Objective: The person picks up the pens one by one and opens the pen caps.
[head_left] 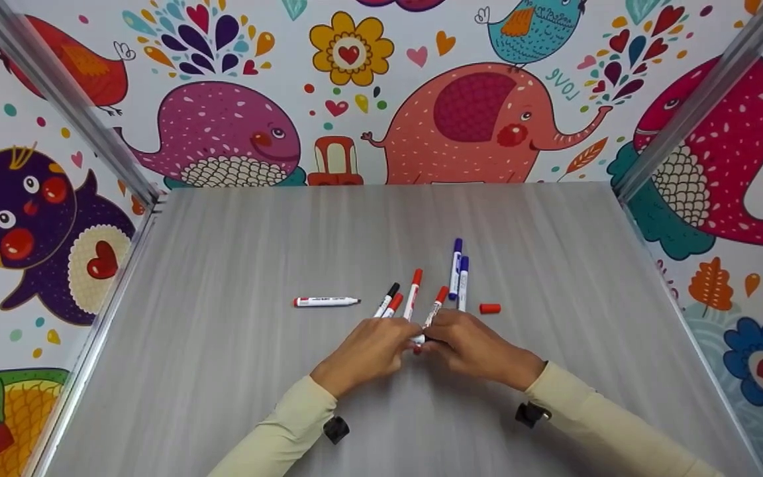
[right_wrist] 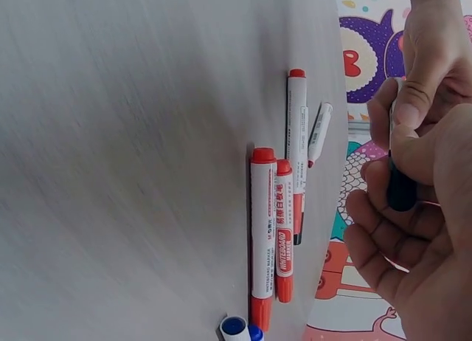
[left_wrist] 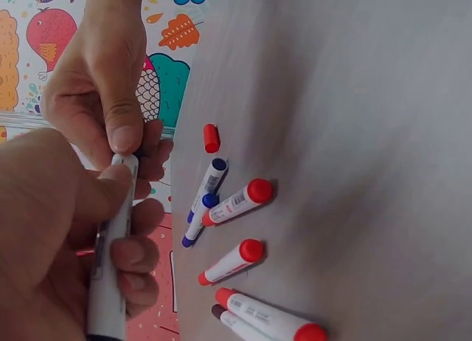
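My left hand (head_left: 368, 348) grips the white barrel of a whiteboard marker (left_wrist: 109, 297), fingers curled round it. At the marker's other end, my right hand (head_left: 477, 344) pinches its dark cap (right_wrist: 402, 190) between thumb and fingers. The two hands meet just above the table, thumbs close together. Whether cap and barrel are fully joined is hidden by the fingers. Just beyond the hands lie red-capped markers (head_left: 413, 291) and a black-capped marker (head_left: 388, 298). Two blue-capped markers (head_left: 456, 268) lie side by side past the right hand.
An uncapped marker (head_left: 328, 302) with a red end lies left of the group, its dark tip pointing right. A loose red cap (head_left: 490, 309) is on the right. The grey table (head_left: 222, 252) meets walls printed with cartoon animals; metal posts (head_left: 699, 99) stand at its back corners.
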{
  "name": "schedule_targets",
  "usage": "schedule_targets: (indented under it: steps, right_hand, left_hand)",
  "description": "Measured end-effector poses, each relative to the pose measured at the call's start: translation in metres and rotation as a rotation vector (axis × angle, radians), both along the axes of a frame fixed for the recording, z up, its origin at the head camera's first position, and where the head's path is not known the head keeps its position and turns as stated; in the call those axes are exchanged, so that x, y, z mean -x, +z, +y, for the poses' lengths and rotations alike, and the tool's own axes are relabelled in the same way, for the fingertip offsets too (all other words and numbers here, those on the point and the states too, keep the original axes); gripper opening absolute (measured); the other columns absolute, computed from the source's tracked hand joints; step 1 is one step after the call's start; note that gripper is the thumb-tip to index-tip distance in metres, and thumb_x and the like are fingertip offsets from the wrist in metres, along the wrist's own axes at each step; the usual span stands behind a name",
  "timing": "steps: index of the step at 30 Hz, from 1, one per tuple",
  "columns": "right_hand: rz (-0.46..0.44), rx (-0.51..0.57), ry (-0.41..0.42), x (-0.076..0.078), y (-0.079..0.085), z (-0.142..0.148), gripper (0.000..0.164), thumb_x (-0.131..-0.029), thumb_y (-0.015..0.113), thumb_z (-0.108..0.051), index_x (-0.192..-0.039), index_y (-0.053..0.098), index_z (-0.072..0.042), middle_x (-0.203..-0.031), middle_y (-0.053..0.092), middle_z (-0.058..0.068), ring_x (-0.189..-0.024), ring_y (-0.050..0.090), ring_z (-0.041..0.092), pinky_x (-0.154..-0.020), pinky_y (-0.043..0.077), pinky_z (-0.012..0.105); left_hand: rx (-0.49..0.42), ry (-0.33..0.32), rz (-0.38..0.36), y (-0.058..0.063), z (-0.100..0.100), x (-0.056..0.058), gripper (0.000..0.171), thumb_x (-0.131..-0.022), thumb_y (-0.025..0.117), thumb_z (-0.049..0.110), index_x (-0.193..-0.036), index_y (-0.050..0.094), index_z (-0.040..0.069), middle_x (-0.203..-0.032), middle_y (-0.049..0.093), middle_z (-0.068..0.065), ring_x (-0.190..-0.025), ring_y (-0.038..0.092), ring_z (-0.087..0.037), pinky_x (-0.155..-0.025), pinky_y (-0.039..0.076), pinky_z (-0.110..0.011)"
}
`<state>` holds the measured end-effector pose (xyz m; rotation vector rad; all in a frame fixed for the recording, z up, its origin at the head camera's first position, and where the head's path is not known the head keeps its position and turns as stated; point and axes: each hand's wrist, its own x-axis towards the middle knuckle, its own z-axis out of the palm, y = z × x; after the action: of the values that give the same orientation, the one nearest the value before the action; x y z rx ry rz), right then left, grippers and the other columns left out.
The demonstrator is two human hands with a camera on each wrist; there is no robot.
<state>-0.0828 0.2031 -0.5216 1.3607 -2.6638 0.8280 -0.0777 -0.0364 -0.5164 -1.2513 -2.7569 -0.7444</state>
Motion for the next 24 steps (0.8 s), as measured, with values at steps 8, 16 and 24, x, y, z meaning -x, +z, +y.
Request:
schedule_targets:
  steps: [8,16,24]
  right_hand:
    - [0.042,0.015,0.002,-0.0009,0.0016,0.0024,0.015,-0.098,0.084,-0.007,-0.113,0.083,-0.009,-0.093,0.073,-0.003,-0.084,0.062,0.013,-0.078,0.057,0.031]
    - [0.106,0.03,0.004,-0.0018,0.0004,0.0024,0.017,-0.094,0.086,-0.004,-0.11,0.083,-0.008,-0.089,0.071,-0.002,-0.083,0.062,0.014,-0.078,0.057,0.031]
    - [0.179,0.08,0.046,-0.0002,-0.0028,0.0019,0.014,-0.093,0.087,-0.001,-0.103,0.08,-0.007,-0.081,0.062,-0.002,-0.079,0.056,0.015,-0.073,0.05,0.031]
  left_hand:
    - [-0.051,-0.021,-0.049,0.0025,-0.0014,-0.0004,0.009,-0.1,0.074,0.001,-0.1,0.077,0.009,-0.078,0.067,0.002,-0.072,0.055,-0.013,-0.067,0.044,-0.026]
    - [-0.119,-0.035,-0.109,0.0041,-0.0019,-0.0003,0.011,-0.101,0.073,0.001,-0.094,0.074,0.009,-0.076,0.064,0.003,-0.074,0.052,-0.012,-0.07,0.042,-0.027]
    - [-0.168,-0.059,-0.12,0.0056,-0.003,0.0022,0.013,-0.099,0.074,-0.002,-0.091,0.074,0.008,-0.07,0.054,0.006,-0.07,0.046,-0.009,-0.068,0.038,-0.025]
